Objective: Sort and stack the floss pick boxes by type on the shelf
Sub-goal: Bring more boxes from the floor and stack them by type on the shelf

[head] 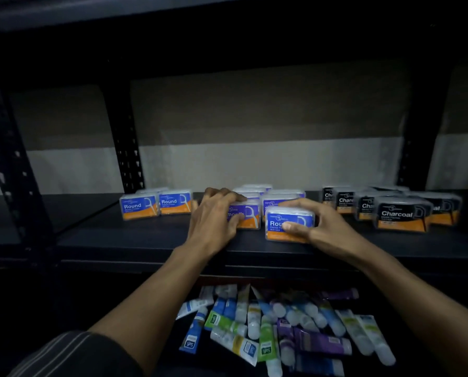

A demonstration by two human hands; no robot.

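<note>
**Round box in my right hand, its kind waiting off to the left**

Head view. My right hand (pixel 321 227) grips a Round floss pick box (pixel 287 227) at the front of the dark shelf (pixel 91 229). The fingers lie over its clear lid and the thumb crosses the label. I cannot tell whether the box rests on the shelf or is just lifted.

Just left of that box, my left hand (pixel 213 216) holds a Smooth box (pixel 247 213), of whose label only "mooth" shows. The fingers curl over its top and the thumb is on its face. More blue boxes are stacked close behind it.

Well left of the held box, two Round boxes (pixel 156 205) stand side by side. To its right sit the Charcoal boxes (pixel 401 214). Below it, under the shelf edge, lies a heap of tubes (pixel 268 327).

I judge these boxes to be light, stiff plastic cases with glossy lids, likely slick. I would span each from lid to base or take it by the short ends. I would squeeze gently, since a hard pinch might pop the lid. Stacked boxes may slide on each other.
</note>
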